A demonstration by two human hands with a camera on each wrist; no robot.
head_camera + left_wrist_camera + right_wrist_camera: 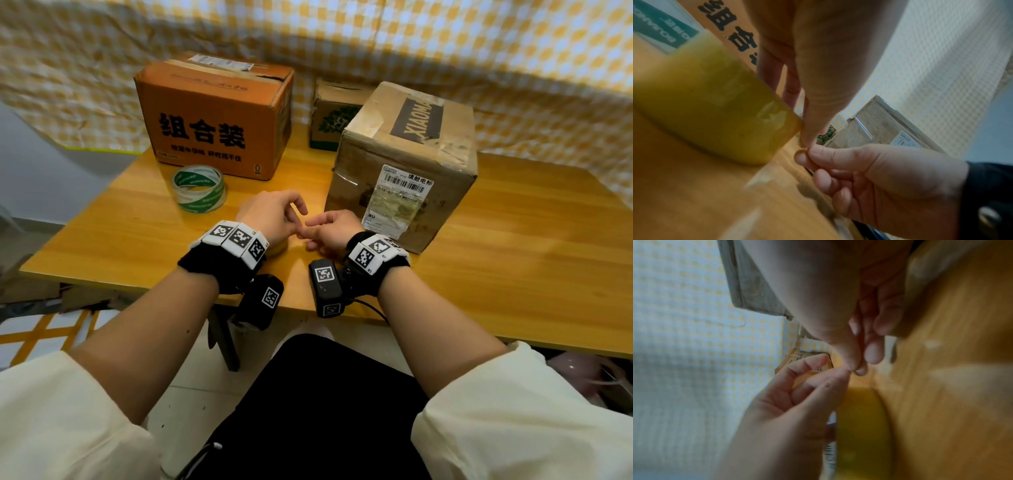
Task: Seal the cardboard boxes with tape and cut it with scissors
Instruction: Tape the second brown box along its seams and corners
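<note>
A yellowish clear tape roll (pixel 279 248) lies flat on the wooden table (pixel 513 246), mostly hidden under my left wrist; it shows plainly in the left wrist view (pixel 715 105) and the right wrist view (pixel 863 426). My left hand (pixel 297 219) and right hand (pixel 313 229) meet fingertip to fingertip just right of the roll. Each pinches thumb against forefinger on what looks like the roll's thin loose tape end, the left hand (pixel 807 141) at the roll's edge and the right hand (pixel 803 154) just below it. The strip itself is barely visible.
An orange printed box (pixel 212 116) stands at the back left with a green-and-white tape roll (pixel 198 189) in front of it. A small box with a green tree print (pixel 334 116) and a taped brown box (pixel 404 161) stand at the right. Checked cloth hangs behind.
</note>
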